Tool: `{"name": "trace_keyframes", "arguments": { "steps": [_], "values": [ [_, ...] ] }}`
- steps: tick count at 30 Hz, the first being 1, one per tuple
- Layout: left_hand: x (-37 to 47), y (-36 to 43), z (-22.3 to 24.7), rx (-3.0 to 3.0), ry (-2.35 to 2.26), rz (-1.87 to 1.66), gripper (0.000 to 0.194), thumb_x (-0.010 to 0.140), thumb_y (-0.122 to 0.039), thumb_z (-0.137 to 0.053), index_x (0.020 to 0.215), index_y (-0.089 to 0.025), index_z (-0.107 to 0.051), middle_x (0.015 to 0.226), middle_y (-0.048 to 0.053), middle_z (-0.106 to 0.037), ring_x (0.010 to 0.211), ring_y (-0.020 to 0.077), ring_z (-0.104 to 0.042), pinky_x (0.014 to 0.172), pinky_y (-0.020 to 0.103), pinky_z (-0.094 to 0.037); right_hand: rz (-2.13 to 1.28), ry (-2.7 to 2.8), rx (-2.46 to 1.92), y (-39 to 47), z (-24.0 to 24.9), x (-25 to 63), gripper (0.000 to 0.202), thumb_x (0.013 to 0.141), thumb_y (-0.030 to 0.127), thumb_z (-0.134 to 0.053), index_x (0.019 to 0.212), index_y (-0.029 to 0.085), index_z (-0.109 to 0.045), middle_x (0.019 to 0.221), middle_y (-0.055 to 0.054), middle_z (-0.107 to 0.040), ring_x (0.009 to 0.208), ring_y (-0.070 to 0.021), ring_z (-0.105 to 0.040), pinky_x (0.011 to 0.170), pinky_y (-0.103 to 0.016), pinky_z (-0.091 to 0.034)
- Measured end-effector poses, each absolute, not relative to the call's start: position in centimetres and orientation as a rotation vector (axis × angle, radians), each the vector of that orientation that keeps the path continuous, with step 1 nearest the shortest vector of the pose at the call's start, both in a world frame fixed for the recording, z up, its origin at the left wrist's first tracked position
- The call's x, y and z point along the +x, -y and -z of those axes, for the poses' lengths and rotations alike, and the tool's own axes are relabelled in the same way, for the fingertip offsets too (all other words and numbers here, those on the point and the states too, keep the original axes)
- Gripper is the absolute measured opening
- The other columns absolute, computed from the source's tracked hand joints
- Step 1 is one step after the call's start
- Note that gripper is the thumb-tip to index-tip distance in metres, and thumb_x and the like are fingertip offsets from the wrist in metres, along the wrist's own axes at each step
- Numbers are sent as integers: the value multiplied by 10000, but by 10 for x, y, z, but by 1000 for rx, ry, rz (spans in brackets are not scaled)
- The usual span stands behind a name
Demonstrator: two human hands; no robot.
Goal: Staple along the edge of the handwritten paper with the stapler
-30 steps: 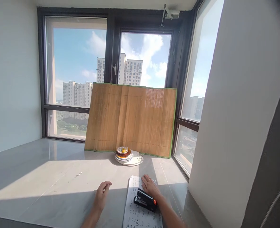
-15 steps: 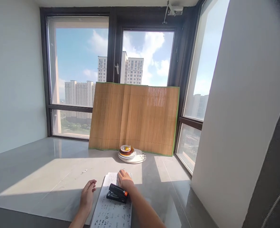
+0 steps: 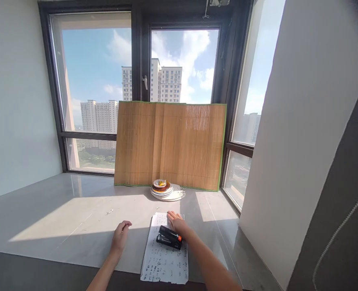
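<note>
My right hand point(image 3: 177, 222) lies on the upper right corner of a sheet of paper point(image 3: 166, 264) with handwriting on it, fingers stretched forward. A black stapler point(image 3: 169, 237) with an orange spot rests across the paper, just below that hand and close to the wrist. My left hand point(image 3: 120, 237) is left of the paper, apart from it, with fingers curled in; nothing shows in them. The lower end of the paper reaches the front edge of the grey ledge.
A stack of plates point(image 3: 161, 189) stands behind the paper on a white round board point(image 3: 177, 195). Behind it a bamboo mat point(image 3: 171, 145) leans against the windows. White scraps point(image 3: 109, 211) lie at left. A white wall point(image 3: 276, 161) stands at right.
The paper has shifted right with my right hand and the stapler, and its lower end now shows. My left hand has also moved a little right. The view has tilted slightly.
</note>
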State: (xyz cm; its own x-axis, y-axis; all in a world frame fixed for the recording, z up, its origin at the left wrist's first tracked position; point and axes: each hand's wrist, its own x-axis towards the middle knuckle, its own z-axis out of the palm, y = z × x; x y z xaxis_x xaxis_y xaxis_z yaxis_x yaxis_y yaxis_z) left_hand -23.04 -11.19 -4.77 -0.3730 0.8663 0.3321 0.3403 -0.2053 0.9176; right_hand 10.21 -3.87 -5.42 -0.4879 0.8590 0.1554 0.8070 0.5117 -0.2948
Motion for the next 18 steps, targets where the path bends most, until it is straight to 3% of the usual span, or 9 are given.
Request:
{"name": "trace_keyframes", "arguments": {
  "steps": [5, 9, 12, 14, 16, 18],
  "values": [
    [-178, 119, 50, 1997, -1467, -1353, 325, 928, -460, -501, 845, -232, -717, 950, 100, -702, 965, 296, -674, 935, 457, -550, -222, 2450, -1406, 43, 61, 150, 538, 1031, 172, -387, 1540, 191, -563, 1682, -134, -465, 1592, -290, -392, 1292, -531, -337],
    [-132, 123, 59, 2328, -1331, -997, 344, 977, -300, -492, 1182, -232, -759, 1392, 123, -696, 1348, 303, -607, 1177, 494, -462, -285, 2349, -1364, 41, 65, 155, 492, 991, 180, -458, 1445, 211, -643, 1667, -125, -492, 1580, -295, -415, 1279, -546, -343],
    [-120, 127, 61, 2430, -1410, -699, 458, 990, -293, -519, 1415, -279, -690, 1585, 65, -592, 1516, 302, -482, 1287, 521, -352, -422, 2036, -1227, 43, 63, 158, 407, 961, 324, -550, 1301, 211, -743, 1510, -149, -652, 1447, -330, -573, 1207, -540, -436],
    [-119, 130, 59, 2462, -1457, -606, 481, 1008, -287, -492, 1458, -277, -663, 1601, 54, -578, 1529, 288, -472, 1303, 510, -336, -491, 1816, -1164, 50, 61, 162, 440, 1002, 477, -489, 1176, 207, -790, 1238, -157, -784, 1206, -332, -713, 1072, -517, -537],
    [-120, 132, 56, 2485, -1478, -581, 486, 1010, -277, -477, 1460, -264, -658, 1598, 59, -581, 1526, 280, -476, 1304, 499, -338, -574, 1714, -1119, 64, 59, 165, 563, 1020, 611, -418, 1110, 207, -799, 1057, -138, -800, 1003, -307, -742, 905, -460, -587],
    [-120, 133, 55, 2498, -1493, -579, 481, 1004, -270, -479, 1450, -266, -660, 1579, 58, -599, 1519, 279, -483, 1298, 497, -348, -666, 1738, -1053, 81, 57, 166, 570, 966, 690, -517, 1152, 222, -784, 1070, -112, -782, 927, -275, -723, 787, -389, -581]
  ]
}}
